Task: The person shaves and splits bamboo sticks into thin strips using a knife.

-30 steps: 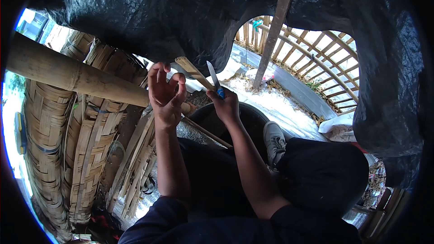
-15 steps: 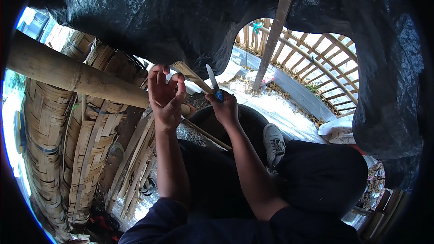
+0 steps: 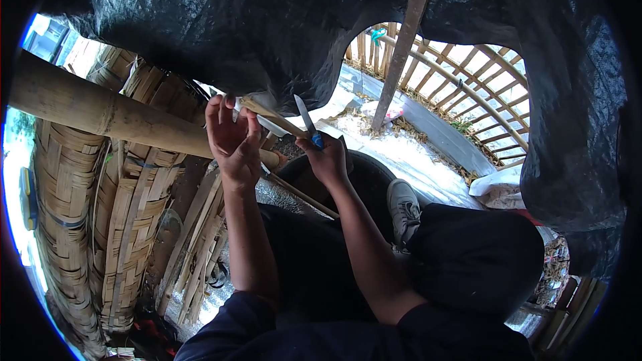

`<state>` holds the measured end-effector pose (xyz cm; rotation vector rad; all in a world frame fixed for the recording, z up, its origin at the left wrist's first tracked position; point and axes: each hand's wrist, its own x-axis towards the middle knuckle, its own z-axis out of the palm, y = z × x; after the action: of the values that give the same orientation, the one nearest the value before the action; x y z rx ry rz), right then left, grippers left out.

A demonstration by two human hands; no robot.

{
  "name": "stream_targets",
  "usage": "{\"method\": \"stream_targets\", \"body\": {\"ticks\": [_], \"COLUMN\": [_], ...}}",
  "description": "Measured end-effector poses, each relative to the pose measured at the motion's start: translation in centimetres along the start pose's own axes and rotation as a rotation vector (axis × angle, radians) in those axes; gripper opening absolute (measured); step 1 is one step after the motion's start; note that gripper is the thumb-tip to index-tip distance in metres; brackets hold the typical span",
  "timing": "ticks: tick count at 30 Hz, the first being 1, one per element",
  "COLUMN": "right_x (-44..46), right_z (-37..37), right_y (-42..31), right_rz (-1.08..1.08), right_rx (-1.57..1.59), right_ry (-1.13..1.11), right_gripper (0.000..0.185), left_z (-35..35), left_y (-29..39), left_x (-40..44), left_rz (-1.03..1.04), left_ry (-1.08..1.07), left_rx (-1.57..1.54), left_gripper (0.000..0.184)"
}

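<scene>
My right hand [image 3: 326, 160] is closed around a knife [image 3: 305, 115] with a blue handle, its blade pointing up and away. The same hand also grips the lower end of a split bamboo piece [image 3: 277, 118], which slants up to the left beside the blade. My left hand [image 3: 234, 144] is raised, palm toward me, with curled fingers apart. Its fingertips are close to the far end of the bamboo piece; whether they touch it I cannot tell.
A thick bamboo pole [image 3: 134, 117] runs across the left, in front of woven bamboo panels [image 3: 70, 220]. Several bamboo strips [image 3: 194, 247] lean beside my left arm. A dark round tub [image 3: 371, 174] sits below my right hand. Black sheeting [image 3: 221, 20] hangs ahead, crossed by a wooden post [image 3: 404, 50].
Both hands have shifted slightly left in view, the knife and bamboo piece moving along with my right hand. The left fingers stay curled and apart near the bamboo's end.
</scene>
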<state>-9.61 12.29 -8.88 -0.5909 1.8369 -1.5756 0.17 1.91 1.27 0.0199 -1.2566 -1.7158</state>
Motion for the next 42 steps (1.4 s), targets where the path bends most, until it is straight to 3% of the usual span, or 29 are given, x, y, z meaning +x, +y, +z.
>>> {"method": "stream_targets", "body": {"ticks": [2,6,9,13,15,18,20,22,23,26,30,32,33,35,37,38,40,42], "right_x": [-0.2,-0.6,-0.7,-1.1,-1.6,-2.6,-3.1,-2.7,-2.7,-2.6,-3.7,-4.4,-4.5,-5.3,-5.7,-5.6,-5.2,-4.6], "right_z": [0.0,0.5,1.3,0.9,-0.3,-1.4,-2.5,-2.9,-2.7,-2.5,-0.7,-0.1,0.1,0.4,0.5,0.7,1.2,0.5], "right_y": [-0.2,-0.2,1.1,0.0,-2.1,-2.3,-5.7,-6.6,-5.8,-6.0,-5.0,-6.7,-7.4,-9.0,-9.2,-8.5,-6.4,-5.2], "right_rz": [0.008,0.040,-0.050,-0.029,-0.002,-0.165,-0.069,0.016,-0.124,0.030,-0.006,0.260,0.334,0.319,0.207,0.211,0.067,-0.017], "right_rx": [0.025,0.028,0.021,-0.042,-0.334,-0.336,-0.340,-0.250,-0.167,-0.256,-0.237,-0.230,-0.232,-0.265,-0.349,-0.344,-0.368,-0.453], "right_ry": [-0.031,-0.145,-0.300,-0.284,-0.316,-0.292,-0.325,-0.288,-0.243,-0.339,-0.266,-0.274,-0.331,-0.326,-0.290,-0.284,-0.033,-0.046], "right_gripper": [0.025,0.027,0.031,0.032,0.033,0.037,0.036,0.032,0.029,0.028,0.034,0.046,0.052,0.051,0.047,0.047,0.044,0.036], "left_z": [-0.8,0.1,0.9,0.5,0.9,1.1,1.2,1.3,0.5,1.4,2.2,2.6,1.9,1.9,2.7,2.6,2.5,2.7], "left_y": [0.0,0.8,1.5,1.4,1.9,2.5,3.0,3.5,3.0,3.8,3.0,2.7,2.5,2.3,2.5,2.4,2.2,1.9], "left_x": [0.0,0.7,0.8,0.6,0.2,0.4,0.3,0.2,0.5,0.2,-0.3,-0.1,-0.1,-0.2,-0.6,-0.8,-0.9,-0.8], "left_rz": [0.060,0.214,0.199,0.147,0.108,0.106,0.143,0.099,0.184,0.072,0.111,0.105,0.177,0.243,0.119,0.114,0.099,0.072], "left_ry": [0.000,0.035,0.029,-0.077,-0.069,-0.075,-0.082,-0.111,-0.121,-0.095,0.122,0.209,0.095,-0.022,0.067,0.061,0.096,0.103], "left_rx": [-0.076,-0.030,0.090,0.188,0.196,0.281,0.356,0.180,0.182,0.254,0.416,0.476,0.499,0.516,0.166,0.164,0.174,0.216], "left_gripper": [0.075,0.058,0.050,0.043,0.041,0.035,0.032,0.030,0.029,0.030,0.030,0.039,0.044,0.049,0.061,0.061,0.066,0.065]}}
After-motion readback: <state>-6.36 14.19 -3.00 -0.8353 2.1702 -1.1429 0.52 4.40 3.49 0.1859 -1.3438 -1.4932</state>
